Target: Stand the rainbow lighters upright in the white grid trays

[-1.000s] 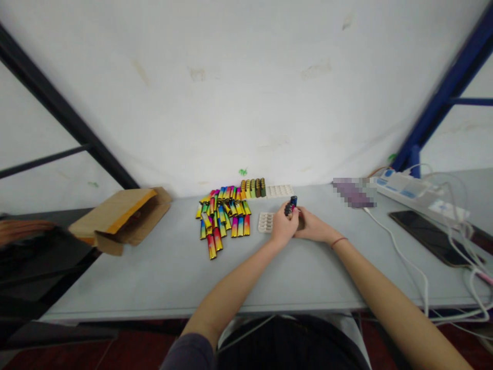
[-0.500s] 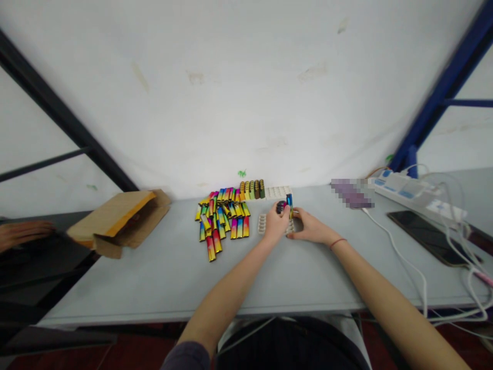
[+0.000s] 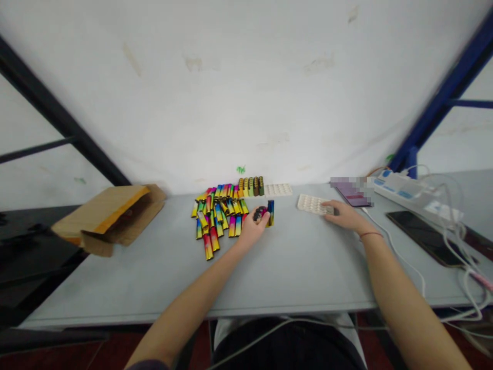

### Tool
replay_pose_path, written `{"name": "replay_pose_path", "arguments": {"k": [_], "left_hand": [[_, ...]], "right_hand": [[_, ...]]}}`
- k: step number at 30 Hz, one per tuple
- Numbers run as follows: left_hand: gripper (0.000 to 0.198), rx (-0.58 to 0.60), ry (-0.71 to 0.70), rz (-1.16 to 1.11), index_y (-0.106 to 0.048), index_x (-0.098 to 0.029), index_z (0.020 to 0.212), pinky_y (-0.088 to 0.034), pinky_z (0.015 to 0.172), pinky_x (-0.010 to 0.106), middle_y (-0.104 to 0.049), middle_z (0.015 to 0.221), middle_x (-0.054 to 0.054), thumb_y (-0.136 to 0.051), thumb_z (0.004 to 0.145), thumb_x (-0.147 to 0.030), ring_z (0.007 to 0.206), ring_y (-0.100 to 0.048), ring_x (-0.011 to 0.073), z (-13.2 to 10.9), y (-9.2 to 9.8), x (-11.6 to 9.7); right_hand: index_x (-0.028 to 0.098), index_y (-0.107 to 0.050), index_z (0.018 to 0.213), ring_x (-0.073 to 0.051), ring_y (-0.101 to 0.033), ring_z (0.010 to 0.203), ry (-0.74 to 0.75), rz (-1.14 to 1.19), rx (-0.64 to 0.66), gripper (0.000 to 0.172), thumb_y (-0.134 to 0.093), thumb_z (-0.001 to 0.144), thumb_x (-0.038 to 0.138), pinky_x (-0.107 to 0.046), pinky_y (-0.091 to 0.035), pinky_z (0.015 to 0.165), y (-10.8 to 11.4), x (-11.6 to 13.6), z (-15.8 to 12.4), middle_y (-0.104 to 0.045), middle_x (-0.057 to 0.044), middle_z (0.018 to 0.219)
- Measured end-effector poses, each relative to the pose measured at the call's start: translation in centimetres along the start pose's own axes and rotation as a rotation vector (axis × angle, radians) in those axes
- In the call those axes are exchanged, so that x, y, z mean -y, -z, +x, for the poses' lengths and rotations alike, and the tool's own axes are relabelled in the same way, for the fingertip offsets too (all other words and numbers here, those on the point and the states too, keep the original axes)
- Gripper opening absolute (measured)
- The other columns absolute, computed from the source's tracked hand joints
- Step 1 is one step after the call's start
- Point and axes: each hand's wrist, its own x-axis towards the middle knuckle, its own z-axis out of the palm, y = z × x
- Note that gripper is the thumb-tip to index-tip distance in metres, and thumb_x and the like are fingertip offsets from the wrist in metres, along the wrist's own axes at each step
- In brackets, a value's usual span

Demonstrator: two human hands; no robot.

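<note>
My left hand [image 3: 252, 226] is closed around a shiny blue-and-gold tube [image 3: 271, 213], held upright above the table. Dark, round-looking ends with a touch of pink show at its fingers; I cannot make out how many tubes are in it. To the left lies a loose pile of shiny rainbow-coloured tubes [image 3: 213, 216]. My right hand [image 3: 344, 216] grips the right end of a white tray [image 3: 310, 203] with rows of round hollows. Behind my left hand, tubes with gold ends stand in close rows [image 3: 251, 187], beside a second white hollowed tray [image 3: 279, 190].
An open cardboard box [image 3: 108, 216] lies on the left of the grey table [image 3: 285, 277]. On the right are a partly blurred purple phone-like item [image 3: 350, 192], a dark phone [image 3: 427, 236], a white power strip [image 3: 416, 195] and tangled white cables. The wall stands close behind.
My hands have moved apart. The right has carried the white tray to the right, and the left has shifted left with the blue-and-gold tube still in it.
</note>
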Motion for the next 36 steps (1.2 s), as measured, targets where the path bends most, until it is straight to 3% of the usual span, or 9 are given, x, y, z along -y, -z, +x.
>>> {"name": "replay_pose_path", "arguments": {"k": [4, 7, 11, 18, 20, 22, 26, 30, 36], "left_hand": [[0.03, 0.013, -0.008, 0.001, -0.073, -0.016, 0.096, -0.054, 0.074, 0.027, -0.071, 0.077, 0.002, -0.08, 0.079, -0.04, 0.069, -0.064, 0.0154, -0.3, -0.1, 0.3], [0.03, 0.024, -0.021, -0.006, -0.074, -0.017, 0.092, -0.053, 0.07, 0.026, -0.069, 0.075, 0.001, -0.08, 0.078, -0.042, 0.068, -0.063, 0.0153, -0.6, -0.4, 0.4], [0.03, 0.038, -0.054, -0.005, -0.073, -0.017, 0.095, -0.051, 0.068, 0.024, -0.069, 0.078, 0.001, -0.078, 0.08, -0.042, 0.067, -0.061, 0.0142, -1.1, -0.5, 0.3], [0.032, 0.047, -0.016, -0.027, -0.072, -0.016, 0.1, -0.046, 0.062, 0.023, -0.067, 0.074, -0.001, -0.077, 0.08, -0.041, 0.06, -0.055, 0.0113, -1.2, -0.5, 0.2], [0.03, 0.037, -0.002, -0.035, -0.072, -0.016, 0.098, -0.047, 0.062, 0.023, -0.067, 0.073, -0.001, -0.078, 0.08, -0.039, 0.06, -0.056, 0.0118, -1.1, -0.5, 0.2], [0.028, 0.019, 0.006, -0.053, -0.073, -0.016, 0.096, -0.049, 0.065, 0.024, -0.069, 0.075, 0.0, -0.079, 0.079, -0.037, 0.064, -0.059, 0.013, -1.0, -0.6, 0.3], [0.022, -0.026, 0.013, -0.114, -0.072, -0.017, 0.094, -0.054, 0.078, 0.026, -0.075, 0.084, 0.003, -0.079, 0.079, -0.031, 0.076, -0.067, 0.016, -0.6, -0.8, 0.5], [0.016, -0.051, -0.004, -0.123, -0.072, -0.017, 0.091, -0.055, 0.082, 0.028, -0.076, 0.085, 0.005, -0.078, 0.081, -0.028, 0.08, -0.069, 0.0179, -0.2, -0.6, 0.8], [0.018, -0.085, 0.01, -0.162, -0.072, -0.017, 0.087, -0.056, 0.085, 0.031, -0.076, 0.082, 0.005, -0.081, 0.08, -0.032, 0.08, -0.071, 0.0195, -0.3, -0.4, 0.8]], "right_hand": [[0.013, -0.067, 0.142, -0.031, -0.07, 0.123, -0.115, -0.203, 0.076, 0.047, -0.055, 0.097, 0.02, -0.039, -0.051, 0.11, -0.5, 0.5, 2.1, -0.069, -0.02, 0.139], [0.019, -0.062, 0.149, -0.034, -0.064, 0.131, -0.205, -0.302, 0.073, 0.049, -0.048, 0.102, 0.023, -0.045, -0.05, 0.111, -1.1, 1.8, 4.2, -0.06, -0.019, 0.152], [0.027, -0.062, 0.149, -0.035, -0.063, 0.132, -0.288, -0.323, 0.042, 0.047, -0.043, 0.106, 0.03, -0.05, -0.051, 0.106, -2.1, 3.0, 6.5, -0.059, -0.015, 0.154], [0.024, -0.065, 0.145, -0.041, -0.058, 0.135, -0.354, -0.241, -0.025, 0.045, -0.051, 0.103, 0.032, -0.057, -0.049, 0.106, -2.0, 3.9, 7.9, -0.059, -0.018, 0.153], [0.019, -0.066, 0.143, -0.044, -0.053, 0.14, -0.314, -0.182, -0.131, 0.047, -0.058, 0.099, 0.033, -0.061, -0.047, 0.108, -2.0, 5.0, 7.2, -0.057, -0.022, 0.154], [0.012, -0.068, 0.138, -0.038, -0.059, 0.134, -0.165, -0.019, -0.183, 0.045, -0.059, 0.096, 0.024, -0.055, -0.049, 0.109, -2.3, 7.0, 5.9, -0.065, -0.024, 0.144], [0.018, -0.067, 0.133, -0.025, -0.075, 0.099, 0.141, 0.464, 0.071, 0.047, -0.071, 0.088, 0.032, -0.038, -0.06, 0.089, -4.1, 12.0, 2.4, -0.079, -0.012, 0.119], [0.017, -0.07, 0.118, -0.022, -0.075, 0.085, 0.145, 0.651, 0.128, 0.037, -0.073, 0.085, 0.034, -0.035, -0.06, 0.08, -5.7, 15.2, 1.0, -0.081, -0.009, 0.098], [0.016, -0.07, 0.104, -0.02, -0.072, 0.075, 0.074, 0.836, 0.083, 0.029, -0.072, 0.081, 0.034, -0.035, -0.061, 0.076, -6.8, 16.8, 1.5, -0.077, -0.004, 0.08]]}}
